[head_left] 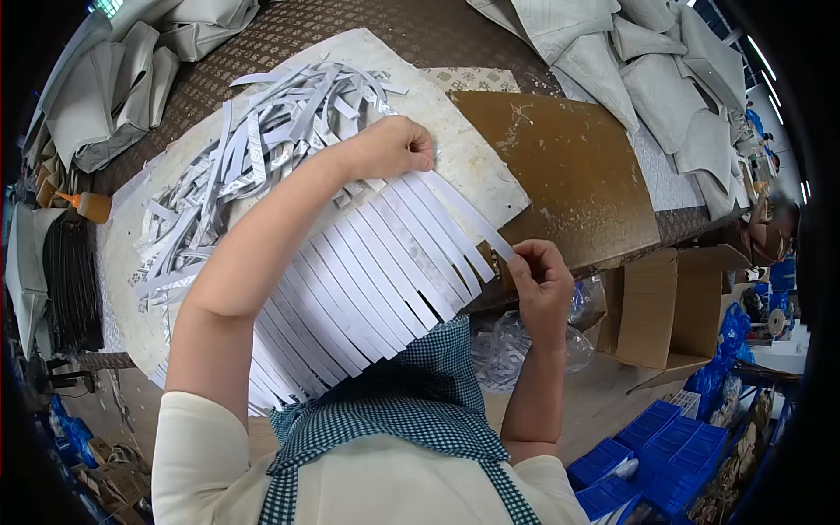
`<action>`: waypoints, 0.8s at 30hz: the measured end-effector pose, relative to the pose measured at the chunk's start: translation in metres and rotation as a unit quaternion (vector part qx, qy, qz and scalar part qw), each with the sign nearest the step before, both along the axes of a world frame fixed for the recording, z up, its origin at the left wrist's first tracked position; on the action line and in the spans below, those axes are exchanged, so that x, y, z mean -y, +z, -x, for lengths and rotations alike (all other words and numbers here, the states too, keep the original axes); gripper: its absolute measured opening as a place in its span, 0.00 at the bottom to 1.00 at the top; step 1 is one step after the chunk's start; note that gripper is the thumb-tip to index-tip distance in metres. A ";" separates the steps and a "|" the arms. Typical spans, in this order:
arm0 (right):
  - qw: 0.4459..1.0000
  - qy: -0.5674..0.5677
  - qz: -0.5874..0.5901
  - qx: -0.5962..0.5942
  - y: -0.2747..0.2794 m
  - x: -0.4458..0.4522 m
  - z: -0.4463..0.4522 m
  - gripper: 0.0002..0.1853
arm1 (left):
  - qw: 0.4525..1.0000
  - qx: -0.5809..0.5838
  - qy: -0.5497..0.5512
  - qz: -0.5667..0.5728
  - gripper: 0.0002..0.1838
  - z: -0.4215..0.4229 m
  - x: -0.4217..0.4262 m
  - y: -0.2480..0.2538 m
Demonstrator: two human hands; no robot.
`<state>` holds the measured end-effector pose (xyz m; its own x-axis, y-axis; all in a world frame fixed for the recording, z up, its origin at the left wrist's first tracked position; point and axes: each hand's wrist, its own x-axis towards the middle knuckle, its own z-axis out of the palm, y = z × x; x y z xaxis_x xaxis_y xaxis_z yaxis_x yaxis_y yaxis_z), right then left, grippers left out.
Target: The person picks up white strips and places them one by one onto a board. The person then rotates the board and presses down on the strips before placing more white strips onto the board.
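Note:
A row of white strips (350,276) lies side by side along the near edge of the pale board (486,171), their lower ends hanging over toward the checked apron. One white strip (468,213) stretches diagonally at the right end of the row. My right hand (542,276) pinches its lower end between thumb and fingers. My left hand (394,144) is closed at the strip's upper end, with its fingertips pressed together there. Behind my left forearm is a heaped pile of loose white and silvery strips (254,144), partly hidden by the arm.
A brown board (551,175) adjoins the pale one on the right. Folded grey-white sheets (604,52) are stacked at the back right, more at the back left. An orange-yellow bottle (92,207) stands at left. Cardboard boxes (647,311) and blue bins (669,451) sit lower right.

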<state>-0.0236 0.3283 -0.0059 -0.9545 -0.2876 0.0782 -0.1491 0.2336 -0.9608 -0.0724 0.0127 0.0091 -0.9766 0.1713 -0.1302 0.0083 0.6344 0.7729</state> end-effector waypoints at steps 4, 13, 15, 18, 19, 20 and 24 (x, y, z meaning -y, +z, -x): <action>1.000 0.001 0.008 0.005 -0.006 0.001 -0.001 0.06 | 0.999 0.014 -0.027 0.023 0.05 0.006 0.001 0.000; 1.000 0.007 -0.023 -0.015 -0.005 0.003 -0.005 0.08 | 0.998 0.012 -0.047 0.034 0.05 0.011 -0.002 0.001; 0.999 0.015 -0.037 -0.017 -0.005 0.003 -0.004 0.08 | 0.996 0.018 -0.051 0.067 0.05 0.012 -0.004 0.004; 0.997 0.025 -0.071 -0.018 -0.001 0.002 -0.002 0.07 | 0.989 0.007 -0.064 0.131 0.04 0.012 -0.010 0.007; 0.996 0.028 -0.086 -0.022 -0.001 0.002 -0.001 0.07 | 0.986 0.000 -0.068 0.154 0.05 0.012 -0.011 0.007; 0.994 0.032 -0.101 -0.027 0.000 0.002 0.000 0.07 | 0.981 -0.047 -0.080 0.169 0.05 0.010 -0.012 0.006; 0.987 0.035 -0.141 -0.066 -0.003 0.003 0.002 0.07 | 0.939 -0.250 -0.110 0.207 0.09 -0.007 -0.021 -0.005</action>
